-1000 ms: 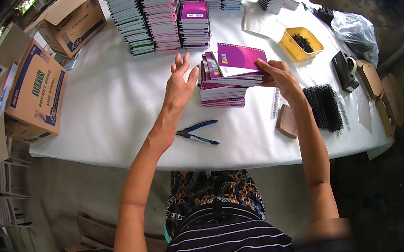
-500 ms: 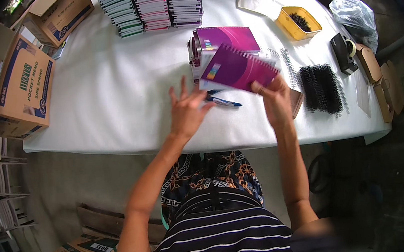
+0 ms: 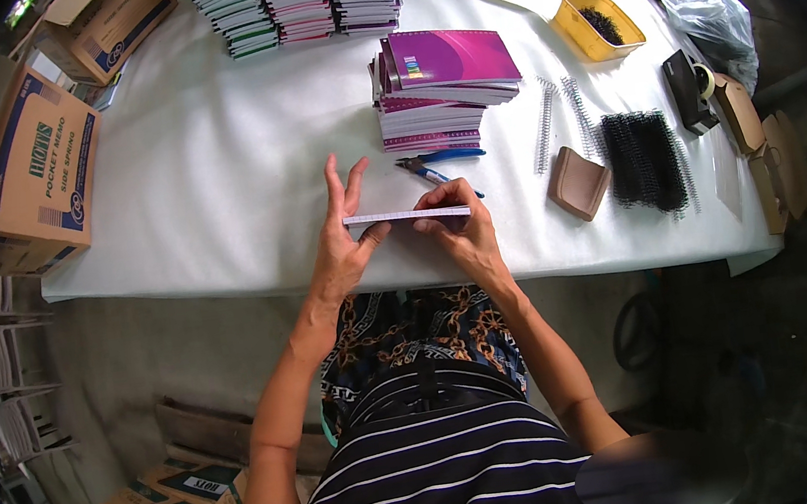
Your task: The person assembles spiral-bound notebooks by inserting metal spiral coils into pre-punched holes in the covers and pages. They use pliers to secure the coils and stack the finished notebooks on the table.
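A thin notebook (image 3: 406, 215) is held edge-on above the near part of the table, its white page edges facing up. My right hand (image 3: 467, 234) pinches its right end between thumb and fingers. At the left end, my left hand (image 3: 335, 250) has its thumb against the notebook, with two fingers stretched upward. The covers are hidden from this angle. Just beyond my right hand lie blue-handled pliers (image 3: 452, 155). Behind them stands an uneven stack of purple-covered notebooks (image 3: 455, 56). To the right sit a brown curved block (image 3: 578, 183) and loose spiral binding coils (image 3: 545, 126).
A bundle of black coils (image 3: 644, 162) lies at the right, near a yellow tub (image 3: 590, 48) of small black pieces and a black tape dispenser (image 3: 689, 94). Tall notebook stacks (image 3: 294, 3) stand at the back. Cardboard boxes (image 3: 41, 171) flank the left.
My right hand has brought the notebook down and left from beside the stack, turning it edge-on. My left hand has moved slightly left and nearer, and now touches its left end.
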{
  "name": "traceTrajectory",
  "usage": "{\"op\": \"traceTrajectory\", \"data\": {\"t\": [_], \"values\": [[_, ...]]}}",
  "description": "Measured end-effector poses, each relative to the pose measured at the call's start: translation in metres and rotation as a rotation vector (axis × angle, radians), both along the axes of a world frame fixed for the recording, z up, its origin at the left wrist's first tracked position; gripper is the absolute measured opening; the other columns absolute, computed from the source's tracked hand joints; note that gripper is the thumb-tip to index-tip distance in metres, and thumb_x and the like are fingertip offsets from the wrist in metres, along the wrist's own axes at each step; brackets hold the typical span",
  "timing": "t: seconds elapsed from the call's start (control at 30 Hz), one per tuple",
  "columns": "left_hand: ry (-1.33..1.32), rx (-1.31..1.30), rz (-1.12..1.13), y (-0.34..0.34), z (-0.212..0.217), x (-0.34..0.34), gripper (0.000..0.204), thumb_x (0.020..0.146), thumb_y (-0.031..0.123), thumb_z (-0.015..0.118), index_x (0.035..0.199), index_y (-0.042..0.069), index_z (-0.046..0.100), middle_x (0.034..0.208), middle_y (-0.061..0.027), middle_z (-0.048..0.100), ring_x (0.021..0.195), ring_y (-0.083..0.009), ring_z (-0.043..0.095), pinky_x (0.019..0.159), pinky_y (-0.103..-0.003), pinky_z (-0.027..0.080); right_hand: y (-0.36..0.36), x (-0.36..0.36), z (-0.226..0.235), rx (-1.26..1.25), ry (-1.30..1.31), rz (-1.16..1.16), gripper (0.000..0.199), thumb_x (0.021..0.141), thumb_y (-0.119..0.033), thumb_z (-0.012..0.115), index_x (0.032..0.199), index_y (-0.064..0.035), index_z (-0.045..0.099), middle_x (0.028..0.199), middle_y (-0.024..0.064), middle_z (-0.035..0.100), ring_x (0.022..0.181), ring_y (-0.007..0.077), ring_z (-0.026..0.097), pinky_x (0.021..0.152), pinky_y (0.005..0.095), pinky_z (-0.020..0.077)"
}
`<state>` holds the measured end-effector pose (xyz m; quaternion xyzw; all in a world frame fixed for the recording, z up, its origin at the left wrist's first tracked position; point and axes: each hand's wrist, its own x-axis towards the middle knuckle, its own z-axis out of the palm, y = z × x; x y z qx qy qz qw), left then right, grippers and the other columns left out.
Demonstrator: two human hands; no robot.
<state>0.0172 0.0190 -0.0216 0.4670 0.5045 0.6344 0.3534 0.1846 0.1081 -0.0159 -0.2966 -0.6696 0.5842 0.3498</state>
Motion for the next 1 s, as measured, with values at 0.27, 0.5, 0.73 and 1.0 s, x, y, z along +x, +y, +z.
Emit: {"op": "traceTrajectory", "data": {"t": [0.27, 0.5, 0.73, 1.0], "values": [[0.579, 0.076, 0.339, -0.002, 0.019, -0.004, 0.096, 0.088, 0.039, 0.064, 0.154, 0.007, 0.003, 0.158, -0.0178, 0.020, 0.145, -0.0350, 0.020, 0.115, -0.048, 0.023, 0.014, -0.002, -0.010, 0.084, -0.109, 0.063, 0.027, 0.084, -0.011, 0.073, 0.098, -0.0008, 0.052, 0.092, 0.0084, 0.062, 0.083, 0.0173, 0.058, 0.072, 0.0304, 0.0468], [1.457, -0.097, -0.058, 0.038, 0.051, 0.031, 0.075, 0.088, 0.044, 0.059, 0.148, 0.008, 0.033, 0.144, -0.0116, 0.047, 0.135, -0.0348, 0.040, 0.107, -0.057, 0.032, 0.016, 0.007, 0.010, 0.304, -0.076, 0.064, 0.033, 0.080, 0.004, 0.067, 0.109, 0.0006, 0.054, 0.096, 0.0119, 0.062, 0.091, 0.0214, 0.062, 0.083, 0.0337, 0.0512], [1.365, -0.012, -0.070, 0.040, 0.056, 0.035, 0.060, 0.091, 0.037, 0.058, 0.144, 0.017, 0.041, 0.131, -0.0070, 0.059, 0.111, -0.0342, 0.062, 0.087, -0.043, 0.054, 0.188, 0.059, 0.016, 0.423, -0.744, -0.634, 0.019, 0.087, -0.010, 0.064, 0.100, 0.0028, 0.060, 0.096, 0.0193, 0.065, 0.090, 0.0269, 0.065, 0.078, 0.0394, 0.0544], [1.309, -0.107, -0.010, 0.044, 0.052, 0.030, 0.062, 0.088, 0.044, 0.060, 0.143, 0.019, 0.044, 0.116, -0.0169, 0.066, 0.099, -0.0334, 0.067, 0.073, -0.043, 0.057, 0.182, 0.050, 0.041, 0.193, -0.500, -0.413, 0.014, 0.090, -0.007, 0.060, 0.093, 0.0062, 0.062, 0.079, 0.0133, 0.066, 0.068, 0.0187, 0.060, 0.064, 0.0336, 0.0497]]}}
